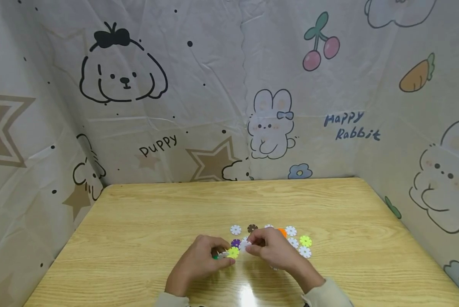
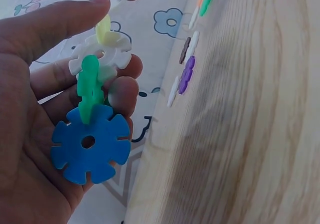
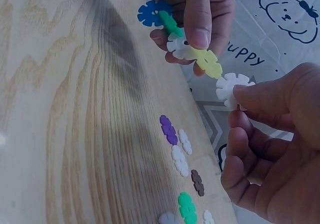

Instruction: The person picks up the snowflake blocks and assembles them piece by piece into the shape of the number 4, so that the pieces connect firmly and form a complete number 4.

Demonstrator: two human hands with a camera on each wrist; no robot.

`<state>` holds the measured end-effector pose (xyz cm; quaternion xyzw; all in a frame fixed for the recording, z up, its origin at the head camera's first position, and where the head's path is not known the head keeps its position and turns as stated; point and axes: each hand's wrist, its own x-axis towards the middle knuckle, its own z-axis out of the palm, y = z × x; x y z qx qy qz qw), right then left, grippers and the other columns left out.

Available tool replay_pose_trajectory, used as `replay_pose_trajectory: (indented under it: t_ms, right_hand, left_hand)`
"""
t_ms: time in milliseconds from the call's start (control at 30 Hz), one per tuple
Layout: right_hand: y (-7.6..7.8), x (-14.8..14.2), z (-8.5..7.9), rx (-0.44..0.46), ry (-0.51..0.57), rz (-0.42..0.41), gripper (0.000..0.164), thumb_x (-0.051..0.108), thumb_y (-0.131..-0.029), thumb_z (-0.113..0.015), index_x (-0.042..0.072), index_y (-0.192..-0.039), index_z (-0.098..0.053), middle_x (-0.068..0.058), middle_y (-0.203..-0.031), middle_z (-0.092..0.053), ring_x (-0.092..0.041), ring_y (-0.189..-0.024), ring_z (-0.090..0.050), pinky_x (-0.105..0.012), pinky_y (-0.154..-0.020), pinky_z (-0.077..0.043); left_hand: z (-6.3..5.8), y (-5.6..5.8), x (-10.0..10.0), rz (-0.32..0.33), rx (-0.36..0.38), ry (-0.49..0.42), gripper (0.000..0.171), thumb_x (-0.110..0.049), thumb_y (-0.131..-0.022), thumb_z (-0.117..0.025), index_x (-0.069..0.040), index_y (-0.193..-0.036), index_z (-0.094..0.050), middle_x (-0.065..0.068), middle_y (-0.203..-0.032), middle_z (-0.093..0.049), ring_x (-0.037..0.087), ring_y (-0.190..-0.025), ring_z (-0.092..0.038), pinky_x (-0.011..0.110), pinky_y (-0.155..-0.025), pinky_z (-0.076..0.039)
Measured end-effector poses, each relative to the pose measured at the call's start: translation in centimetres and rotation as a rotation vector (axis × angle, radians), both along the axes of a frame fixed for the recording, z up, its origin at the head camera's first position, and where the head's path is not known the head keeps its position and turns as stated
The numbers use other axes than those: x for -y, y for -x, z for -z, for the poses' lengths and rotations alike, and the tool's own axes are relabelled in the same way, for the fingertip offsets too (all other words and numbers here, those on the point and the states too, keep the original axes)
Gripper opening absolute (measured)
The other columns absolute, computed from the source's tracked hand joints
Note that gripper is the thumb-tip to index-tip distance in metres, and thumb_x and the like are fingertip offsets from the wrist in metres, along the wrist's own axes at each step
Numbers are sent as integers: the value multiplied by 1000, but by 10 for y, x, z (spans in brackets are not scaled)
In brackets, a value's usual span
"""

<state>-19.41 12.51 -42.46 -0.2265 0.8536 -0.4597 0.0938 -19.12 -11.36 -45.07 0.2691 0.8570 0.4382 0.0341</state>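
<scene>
My left hand holds a chain of slotted snowflake discs above the table. In the left wrist view the chain runs from a blue disc through a green disc and a white disc to a yellow disc. Thumb and fingers pinch it near the white and yellow end. My right hand pinches a single white disc between thumb and forefinger. In the right wrist view its edge is close beside the chain's yellow disc.
Loose discs lie on the wooden table beyond and right of the hands: purple, brown, green, orange, yellow and several white ones. A printed cloth hangs behind the table and along its sides.
</scene>
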Motion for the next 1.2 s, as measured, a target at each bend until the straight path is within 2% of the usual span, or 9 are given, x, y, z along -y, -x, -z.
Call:
replay_pose_trajectory:
  t_ms: [267,400,667,900,1033,1200]
  right_hand:
    - [-2,0,2,-1,22,-23,9,10,-93,-69,10,-84,-68,4,-76,-60,-12,-67,-51,-25,-59,-45]
    - [-2,2,5,-41,25,-32,11,10,-94,-69,9,-82,-69,6,-75,-59,-11,-68,-52,-26,-60,-45]
    - [-2,4,10,-97,28,7,11,6,-92,-70,5,-81,-73,8,-72,-59,-10,-66,-53,-26,-57,-46]
    - [-4,2,13,-102,41,32,10,2,-91,-70,4,-81,-74,7,-67,-56,-5,-60,-46,-21,-52,-39]
    - [-4,2,13,-130,44,35,12,0,-89,-70,4,-78,-73,9,-65,-53,-3,-57,-44,-20,-51,-37]
    - [-5,3,12,-118,50,20,21,-1,-90,-69,2,-70,-65,10,-61,-45,-2,-55,-39,-19,-50,-33]
  left_hand:
    - [3,0,-3,7,1,-8,22,-26,-84,-82,-11,-99,-77,-13,-84,-66,4,-72,-58,25,-65,-52]
    - [3,0,-3,26,-5,-31,19,-24,-85,-81,-10,-99,-77,-13,-84,-66,4,-73,-59,25,-66,-53]
    - [3,0,-3,59,-4,-42,15,-20,-90,-76,-9,-99,-77,-11,-88,-69,3,-72,-59,25,-66,-52]
    - [1,-1,-9,101,5,-49,4,-15,-91,-74,-11,-94,-75,-13,-82,-66,3,-69,-56,24,-64,-51]
    - [2,-1,-11,101,16,-53,8,-15,-92,-74,-10,-98,-76,-12,-84,-66,3,-71,-56,24,-65,-52]
    - [2,-1,-12,101,23,-62,13,-16,-92,-74,-8,-102,-76,-8,-89,-69,5,-72,-57,25,-65,-51]
